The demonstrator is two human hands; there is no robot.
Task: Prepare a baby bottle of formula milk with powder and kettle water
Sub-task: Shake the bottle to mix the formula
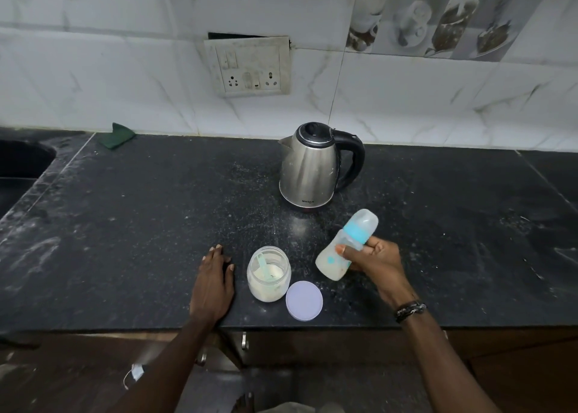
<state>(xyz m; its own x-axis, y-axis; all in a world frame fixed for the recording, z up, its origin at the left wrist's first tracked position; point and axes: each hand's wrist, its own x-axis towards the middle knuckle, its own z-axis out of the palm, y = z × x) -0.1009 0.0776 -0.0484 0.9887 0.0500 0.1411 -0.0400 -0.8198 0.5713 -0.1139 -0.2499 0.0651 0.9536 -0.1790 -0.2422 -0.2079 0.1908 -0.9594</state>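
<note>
My right hand (373,264) grips a baby bottle (336,257) with a blue collar and clear cap, tilted above the counter, its cap pointing up and to the right. Whitish milk fills its lower part. My left hand (212,282) rests flat on the black counter (140,225), fingers straight, just left of an open glass jar (269,282) of pale powder. A blue scoop (262,265) stands inside the jar. The jar's lilac lid (304,300) lies flat to the jar's right. A steel kettle (309,170) with a black handle stands behind, lid closed.
A sink (22,162) is set into the counter at the far left, with a green cloth (117,135) by the tiled wall. A socket panel (250,66) hangs on the wall above. Cabinet doors with handles (244,341) lie below the counter's front edge.
</note>
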